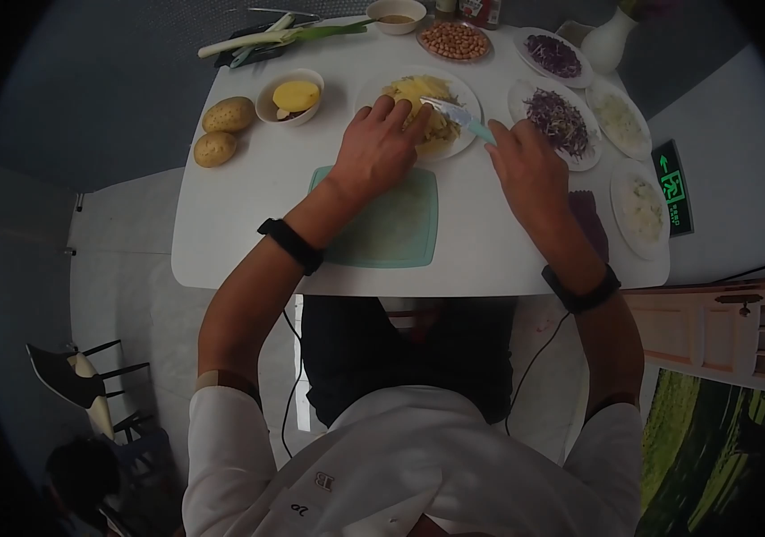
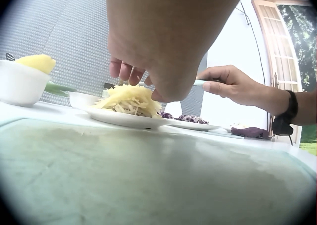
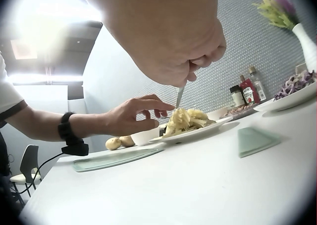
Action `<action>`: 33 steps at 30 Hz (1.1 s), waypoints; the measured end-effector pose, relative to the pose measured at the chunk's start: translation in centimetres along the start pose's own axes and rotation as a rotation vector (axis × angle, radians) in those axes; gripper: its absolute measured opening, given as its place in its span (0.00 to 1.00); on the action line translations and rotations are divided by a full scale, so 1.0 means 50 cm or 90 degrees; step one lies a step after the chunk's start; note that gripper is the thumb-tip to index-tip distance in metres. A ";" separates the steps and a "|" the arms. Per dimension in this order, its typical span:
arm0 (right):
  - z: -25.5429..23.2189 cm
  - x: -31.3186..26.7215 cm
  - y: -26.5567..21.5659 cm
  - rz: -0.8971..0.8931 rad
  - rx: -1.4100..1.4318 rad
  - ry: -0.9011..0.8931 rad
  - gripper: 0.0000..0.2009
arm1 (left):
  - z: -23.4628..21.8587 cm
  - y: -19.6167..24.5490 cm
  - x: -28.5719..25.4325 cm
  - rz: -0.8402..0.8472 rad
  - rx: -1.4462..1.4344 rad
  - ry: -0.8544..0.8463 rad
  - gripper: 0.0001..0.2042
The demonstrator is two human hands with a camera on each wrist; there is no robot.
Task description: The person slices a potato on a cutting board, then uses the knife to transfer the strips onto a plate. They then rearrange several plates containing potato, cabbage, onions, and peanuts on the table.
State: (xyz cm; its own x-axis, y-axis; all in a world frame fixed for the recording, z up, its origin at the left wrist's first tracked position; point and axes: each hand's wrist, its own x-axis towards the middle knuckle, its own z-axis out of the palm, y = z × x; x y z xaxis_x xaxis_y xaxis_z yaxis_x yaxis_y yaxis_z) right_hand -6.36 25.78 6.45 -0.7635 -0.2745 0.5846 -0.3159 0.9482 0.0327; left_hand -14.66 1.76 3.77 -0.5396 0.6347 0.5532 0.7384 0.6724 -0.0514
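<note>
A knife with a light blue handle (image 1: 476,129) is gripped in my right hand (image 1: 530,170). Its blade (image 1: 441,106) lies over a heap of pale yellow shreds, which look like potato (image 3: 184,122), on a white plate (image 1: 467,89). My left hand (image 1: 378,148) reaches over the same plate, fingers loosely bent and pointing down close to the blade tip and the shreds (image 2: 129,99). Nothing shows held in it. Below the left wrist is a green cutting board (image 1: 387,224), with a wet sheen on its surface.
Left of the plate stand a bowl (image 1: 262,103) with a peeled potato (image 1: 297,96) and two unpeeled potatoes (image 1: 229,115). Plates of shredded purple cabbage (image 1: 557,121) and pale pieces (image 1: 642,210) line the right side. Peanuts (image 1: 454,41), leeks (image 1: 266,38) and a vase (image 1: 611,40) are behind.
</note>
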 end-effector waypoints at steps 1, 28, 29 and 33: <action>0.001 0.000 0.000 0.003 -0.001 -0.002 0.16 | -0.001 -0.001 -0.001 0.001 0.001 -0.005 0.32; 0.015 0.007 0.003 0.040 0.016 0.015 0.16 | 0.009 -0.003 -0.002 -0.045 -0.013 0.002 0.26; 0.014 0.007 0.004 0.041 0.018 0.013 0.16 | 0.008 -0.005 -0.003 -0.046 -0.014 0.000 0.26; 0.016 0.009 0.019 0.092 0.076 0.022 0.13 | 0.001 -0.018 -0.003 -0.091 -0.106 0.042 0.18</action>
State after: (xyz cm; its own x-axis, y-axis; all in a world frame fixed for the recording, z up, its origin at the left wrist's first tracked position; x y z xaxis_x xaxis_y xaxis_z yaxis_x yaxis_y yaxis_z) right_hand -7.46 26.42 6.09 -0.7866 -0.1290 0.6038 -0.2701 0.9513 -0.1487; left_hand -15.26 1.08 3.66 -0.6201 0.5072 0.5985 0.7158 0.6780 0.1671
